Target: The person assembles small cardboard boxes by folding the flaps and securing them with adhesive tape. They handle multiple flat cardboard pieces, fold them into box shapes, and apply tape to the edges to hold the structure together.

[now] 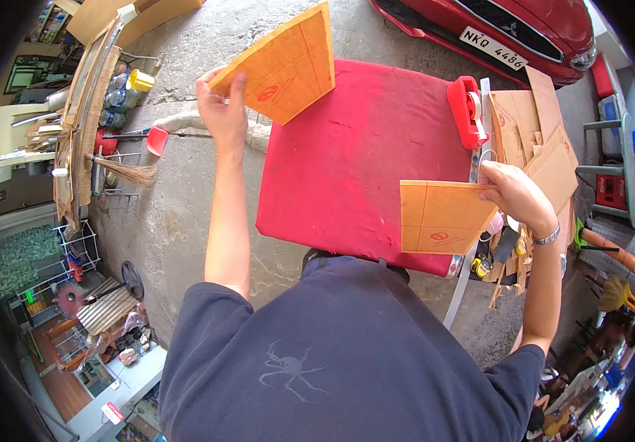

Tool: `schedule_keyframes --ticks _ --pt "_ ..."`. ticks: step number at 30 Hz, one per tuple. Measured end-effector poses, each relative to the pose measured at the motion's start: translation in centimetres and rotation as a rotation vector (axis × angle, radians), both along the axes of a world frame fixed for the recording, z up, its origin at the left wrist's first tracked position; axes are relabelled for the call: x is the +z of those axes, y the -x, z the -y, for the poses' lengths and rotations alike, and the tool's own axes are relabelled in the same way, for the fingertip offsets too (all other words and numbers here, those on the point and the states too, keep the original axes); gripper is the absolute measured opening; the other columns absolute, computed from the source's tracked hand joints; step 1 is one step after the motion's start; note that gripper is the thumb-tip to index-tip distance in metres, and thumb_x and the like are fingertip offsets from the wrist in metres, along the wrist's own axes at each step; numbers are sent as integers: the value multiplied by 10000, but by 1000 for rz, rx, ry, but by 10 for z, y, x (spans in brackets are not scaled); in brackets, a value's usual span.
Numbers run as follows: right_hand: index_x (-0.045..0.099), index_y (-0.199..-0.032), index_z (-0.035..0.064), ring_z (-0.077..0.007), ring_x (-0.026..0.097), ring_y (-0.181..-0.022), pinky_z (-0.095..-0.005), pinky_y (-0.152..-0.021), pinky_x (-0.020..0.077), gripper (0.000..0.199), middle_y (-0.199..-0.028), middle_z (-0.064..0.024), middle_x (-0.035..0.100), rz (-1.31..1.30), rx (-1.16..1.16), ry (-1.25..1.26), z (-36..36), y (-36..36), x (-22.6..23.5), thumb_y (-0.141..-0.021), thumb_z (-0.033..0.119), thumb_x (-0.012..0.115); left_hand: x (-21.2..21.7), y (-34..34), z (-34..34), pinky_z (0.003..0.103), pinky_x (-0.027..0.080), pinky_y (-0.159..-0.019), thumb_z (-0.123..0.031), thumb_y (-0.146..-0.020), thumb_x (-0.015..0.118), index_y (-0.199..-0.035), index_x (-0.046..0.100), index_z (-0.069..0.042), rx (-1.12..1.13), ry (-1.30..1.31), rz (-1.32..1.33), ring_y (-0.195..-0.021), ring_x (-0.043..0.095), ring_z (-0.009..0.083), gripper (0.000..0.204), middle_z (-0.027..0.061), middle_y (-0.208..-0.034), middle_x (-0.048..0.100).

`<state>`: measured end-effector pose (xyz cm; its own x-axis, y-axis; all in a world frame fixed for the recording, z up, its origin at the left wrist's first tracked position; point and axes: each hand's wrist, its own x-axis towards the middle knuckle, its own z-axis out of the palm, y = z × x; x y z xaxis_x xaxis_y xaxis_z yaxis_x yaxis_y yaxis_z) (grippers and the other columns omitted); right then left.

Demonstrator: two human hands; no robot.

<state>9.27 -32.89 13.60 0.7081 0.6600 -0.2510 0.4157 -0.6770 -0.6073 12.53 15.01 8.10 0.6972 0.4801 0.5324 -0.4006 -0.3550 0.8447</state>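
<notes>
My left hand point(223, 109) grips the lower left corner of a brown cardboard sheet point(284, 62) with ruled lines and a red round mark, held up over the far left corner of a red table point(362, 162). My right hand point(516, 193) holds the right edge of a second, similar cardboard sheet point(439, 216) over the table's near right edge. Both sheets are clear of the table top.
A red tape dispenser point(467, 109) lies at the table's right edge, beside a stack of cardboard pieces point(535, 140). A red car point(509, 29) is parked beyond. A broom point(130, 172) and red dustpan point(157, 138) lie on the concrete floor at left.
</notes>
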Motion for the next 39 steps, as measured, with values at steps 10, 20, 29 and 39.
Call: schedule_keyframes --ticks 10,20,29,39 --pt "546 -907 34 -413 640 -802 -491 -701 491 244 -791 -203 645 -30 166 334 -29 -7 -9 -820 177 724 -9 -18 -18 269 539 -801 -40 -882 758 -1076 635 55 -108 207 -154 -905 690 142 249 132 -1011 729" --pt "565 -874 49 -404 645 -759 -484 -682 490 200 -718 -187 633 25 129 277 -37 -1 -14 -828 171 717 -14 -24 -24 296 566 -801 -59 -895 749 -1121 643 45 -127 223 -176 -905 705 172 271 122 -1030 725" --pt "592 -832 91 -285 613 -787 -387 -769 445 52 -763 -82 593 99 217 151 -40 29 32 -820 94 643 -27 -5 -20 279 552 -804 -56 -898 749 -1087 661 45 -162 91 -183 -916 694 154 232 114 -1042 721" --pt "635 -842 66 -265 613 -770 -385 -749 433 68 -810 -68 625 362 67 6 -55 69 69 -775 73 647 75 55 -48 338 559 -874 -28 -906 712 -1162 645 18 118 268 72 -966 674 177 269 89 -1096 700"
